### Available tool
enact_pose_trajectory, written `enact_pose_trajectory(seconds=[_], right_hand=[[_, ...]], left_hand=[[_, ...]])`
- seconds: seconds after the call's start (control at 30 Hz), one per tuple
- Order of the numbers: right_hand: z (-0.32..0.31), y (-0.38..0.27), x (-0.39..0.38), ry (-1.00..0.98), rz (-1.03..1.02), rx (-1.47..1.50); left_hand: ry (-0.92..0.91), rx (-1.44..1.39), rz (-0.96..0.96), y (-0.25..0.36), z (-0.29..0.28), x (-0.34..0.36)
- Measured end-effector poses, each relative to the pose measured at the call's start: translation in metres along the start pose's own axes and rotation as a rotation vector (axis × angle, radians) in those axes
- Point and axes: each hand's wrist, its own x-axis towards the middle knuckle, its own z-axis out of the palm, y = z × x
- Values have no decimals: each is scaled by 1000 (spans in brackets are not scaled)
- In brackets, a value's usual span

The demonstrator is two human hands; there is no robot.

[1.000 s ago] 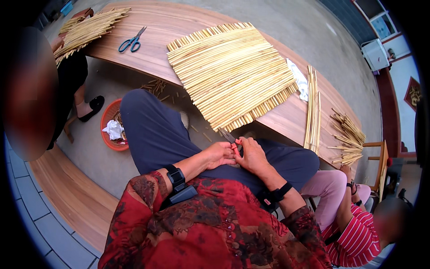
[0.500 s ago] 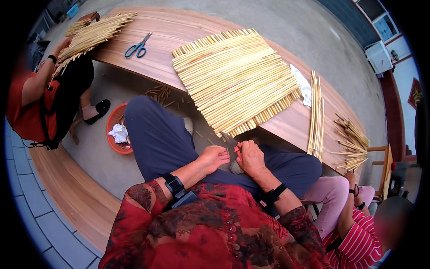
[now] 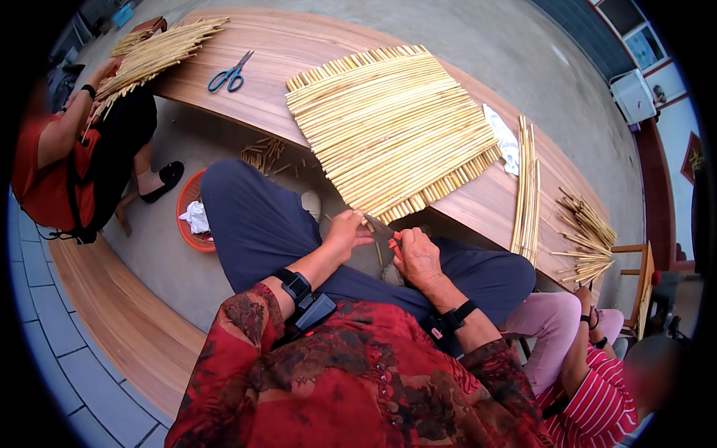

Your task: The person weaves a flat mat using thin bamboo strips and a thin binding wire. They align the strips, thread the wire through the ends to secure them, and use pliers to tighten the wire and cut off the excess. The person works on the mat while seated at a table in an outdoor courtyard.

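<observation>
A woven mat of pale yellow sticks [image 3: 392, 127] lies on the wooden table [image 3: 254, 104], its near corner hanging over the edge toward me. My left hand [image 3: 345, 233] is raised to that corner, fingertips closed on the stick ends. Just right of it my right hand [image 3: 417, 257] grips red-handled shears [image 3: 396, 240], their dark blades touching or very close to the same corner. Loose short cuttings [image 3: 261, 155] lie on the floor below. Blue-handled scissors [image 3: 226, 77] rest on the tabletop left of the mat.
A co-worker [image 3: 60, 149] at left holds a bundle of sticks [image 3: 160, 52]; another person [image 3: 586, 373] sits right. Long strips [image 3: 524, 194], a white cloth [image 3: 504, 142] and fanned sticks [image 3: 586, 243] are on the table. An orange basket [image 3: 196, 233] sits on the floor; a wooden bench [image 3: 127, 321] stands behind.
My left hand has moved forward and up to the mat's corner since half a second ago. My right hand with the shears has risen slightly.
</observation>
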Motion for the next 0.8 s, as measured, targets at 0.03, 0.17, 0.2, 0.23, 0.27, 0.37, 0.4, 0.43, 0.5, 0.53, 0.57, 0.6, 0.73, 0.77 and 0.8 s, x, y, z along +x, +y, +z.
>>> enact_pose_trajectory(seconds=[0.03, 0.17, 0.2, 0.23, 0.27, 0.37, 0.4, 0.43, 0.5, 0.53, 0.57, 0.6, 0.73, 0.77, 0.8], right_hand=[[0, 0, 0, -2, -1, 0], [-1, 0, -1, 22, -9, 14], [-1, 0, -2, 23, -4, 28], [-1, -2, -3, 23, -9, 25], [-2, -3, -4, 27, 2, 19], [-7, -5, -2, 24, 10, -17], [-10, -5, -1, 17, 10, -45], [-14, -7, 0, 15, 1, -45], [-25, -9, 1, 20, -27, -59], [-24, -8, -3, 15, -26, -41], [-24, -7, -1, 19, -32, -46], [-24, -7, 1, 42, -31, -32], [-12, -5, 2, 46, 0, -18], [-12, -4, 4, 55, -4, -15], [-11, -3, 3, 54, -5, 8]], left_hand=[[-28, -12, 44, -2, -1, -1], [-93, -68, 130, -12, -6, 3], [-87, -74, 143, -13, -8, 5], [-80, -80, 158, -15, -8, 5], [-80, -84, 162, -16, -8, 6], [-102, -35, 148, -7, -2, 1], [-95, -33, 121, -3, 2, -4], [-85, -32, 96, 2, 4, -9], [-95, -11, 77, 2, 2, -9], [-120, 19, 57, 6, 3, -9], [-122, 17, 66, 8, 4, -10], [-164, -51, 77, 10, 5, -12], [-279, -200, 90, 0, -3, -17], [-328, -257, 108, -3, -6, -16], [-341, -298, 35, -3, -10, -14]])
